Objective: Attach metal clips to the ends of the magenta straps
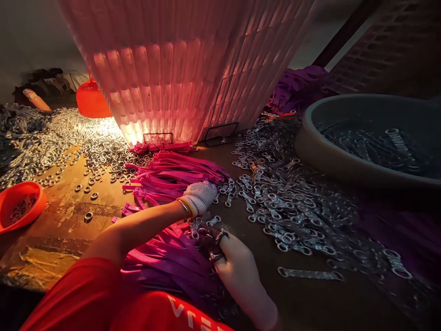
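My left hand [201, 195], in a white dotted glove, reaches across to the right end of a pile of magenta straps [172, 174]. Its fingers look curled, and their tips are hidden against the straps and small metal links. Lower and nearer to me, my right hand [239, 264] has its fingers bent inward, with dark bands around them. Small metal links [195, 227] lie by those fingertips; whether one is held is hidden. A second bunch of magenta straps [165, 259] spreads beneath my left forearm.
Many ring-ended metal links [292, 220] cover the table on the right, beside a large basin [344, 174]. A tall ribbed translucent stack [165, 87] stands behind the straps. Loose metal rings [110, 156], an orange lamp [91, 99] and an orange bowl [37, 207] are on the left.
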A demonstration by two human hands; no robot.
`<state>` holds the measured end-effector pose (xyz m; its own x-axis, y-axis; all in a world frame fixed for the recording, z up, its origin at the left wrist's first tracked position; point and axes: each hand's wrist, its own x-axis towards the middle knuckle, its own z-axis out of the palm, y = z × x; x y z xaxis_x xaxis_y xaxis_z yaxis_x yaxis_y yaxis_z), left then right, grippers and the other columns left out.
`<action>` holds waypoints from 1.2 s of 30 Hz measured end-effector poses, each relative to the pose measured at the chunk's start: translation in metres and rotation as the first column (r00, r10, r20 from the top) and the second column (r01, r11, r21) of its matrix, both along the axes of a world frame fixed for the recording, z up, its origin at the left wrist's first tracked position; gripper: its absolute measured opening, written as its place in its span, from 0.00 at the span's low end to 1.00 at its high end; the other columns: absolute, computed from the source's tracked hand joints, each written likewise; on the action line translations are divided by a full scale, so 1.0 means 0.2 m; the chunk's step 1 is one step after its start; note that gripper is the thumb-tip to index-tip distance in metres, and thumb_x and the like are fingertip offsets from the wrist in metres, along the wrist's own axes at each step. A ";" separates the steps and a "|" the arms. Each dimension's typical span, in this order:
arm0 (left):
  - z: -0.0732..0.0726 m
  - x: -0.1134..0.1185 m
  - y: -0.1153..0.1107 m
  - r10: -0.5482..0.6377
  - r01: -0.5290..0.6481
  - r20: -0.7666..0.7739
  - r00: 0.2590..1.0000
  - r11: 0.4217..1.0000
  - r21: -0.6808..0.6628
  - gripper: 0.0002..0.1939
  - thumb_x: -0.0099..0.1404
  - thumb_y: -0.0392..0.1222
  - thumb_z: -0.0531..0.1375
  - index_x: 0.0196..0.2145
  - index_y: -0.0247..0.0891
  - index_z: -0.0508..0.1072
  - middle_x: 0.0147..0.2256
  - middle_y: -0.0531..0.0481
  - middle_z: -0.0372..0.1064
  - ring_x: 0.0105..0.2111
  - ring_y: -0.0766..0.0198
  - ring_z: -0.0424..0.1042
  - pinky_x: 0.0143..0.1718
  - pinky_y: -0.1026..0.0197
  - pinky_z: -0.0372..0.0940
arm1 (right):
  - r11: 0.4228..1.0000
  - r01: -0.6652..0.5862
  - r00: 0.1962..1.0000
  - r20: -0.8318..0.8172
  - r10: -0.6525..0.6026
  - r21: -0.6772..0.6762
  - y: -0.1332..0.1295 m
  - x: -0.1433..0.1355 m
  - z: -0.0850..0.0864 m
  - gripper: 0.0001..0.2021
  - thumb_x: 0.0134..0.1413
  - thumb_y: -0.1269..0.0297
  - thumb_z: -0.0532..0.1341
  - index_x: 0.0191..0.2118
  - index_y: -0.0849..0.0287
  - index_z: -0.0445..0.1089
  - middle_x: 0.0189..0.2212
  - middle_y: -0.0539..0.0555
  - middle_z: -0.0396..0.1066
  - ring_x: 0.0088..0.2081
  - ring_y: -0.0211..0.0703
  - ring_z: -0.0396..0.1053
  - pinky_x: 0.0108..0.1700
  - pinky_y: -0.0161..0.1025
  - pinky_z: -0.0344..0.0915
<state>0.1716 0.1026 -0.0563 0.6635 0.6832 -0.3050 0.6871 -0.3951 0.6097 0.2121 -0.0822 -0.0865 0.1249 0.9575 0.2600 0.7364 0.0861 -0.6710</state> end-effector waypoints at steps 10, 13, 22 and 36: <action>0.15 -0.73 -0.35 0.174 -0.086 0.324 0.930 0.959 -0.269 0.09 0.66 0.41 0.56 0.38 0.35 0.74 0.23 0.52 0.68 0.20 0.70 0.64 0.21 0.68 0.60 | 0.996 -0.040 0.988 -0.148 0.051 0.076 -0.01 -0.08 0.19 0.19 0.54 0.75 0.53 0.49 0.54 0.71 0.44 0.56 0.75 0.45 0.47 0.71 0.45 0.41 0.66; 0.12 -0.85 -0.48 0.476 -0.140 0.359 0.803 0.735 -0.664 0.15 0.65 0.52 0.58 0.35 0.35 0.70 0.16 0.58 0.58 0.13 0.73 0.52 0.13 0.70 0.47 | 0.994 -0.109 0.993 0.040 0.108 0.016 0.01 -0.15 0.21 0.15 0.48 0.78 0.54 0.39 0.58 0.73 0.35 0.56 0.75 0.37 0.46 0.70 0.38 0.39 0.63; 0.13 -0.87 -0.61 0.332 -0.150 0.418 0.845 0.899 -0.411 0.16 0.66 0.49 0.57 0.25 0.35 0.65 0.20 0.55 0.60 0.20 0.71 0.56 0.21 0.68 0.51 | 0.978 -0.206 0.766 0.625 0.154 0.011 -0.04 -0.24 0.23 0.09 0.40 0.80 0.57 0.25 0.58 0.68 0.27 0.57 0.70 0.29 0.45 0.62 0.33 0.42 0.49; 0.02 -0.92 -0.59 0.129 -0.088 0.401 0.907 0.989 -0.117 0.11 0.66 0.39 0.57 0.28 0.32 0.72 0.27 0.50 0.70 0.28 0.66 0.64 0.29 0.66 0.56 | 0.906 -0.113 0.816 0.482 0.320 -0.408 -0.03 -0.26 0.26 0.13 0.43 0.80 0.55 0.34 0.61 0.71 0.29 0.57 0.75 0.30 0.44 0.68 0.31 0.39 0.51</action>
<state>-0.0130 -0.0155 -0.0517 0.6671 0.7394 -0.0910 0.4069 -0.2593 0.8759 0.1604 -0.0879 -0.0352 -0.1542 0.9795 -0.1294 0.9716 0.1265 -0.2001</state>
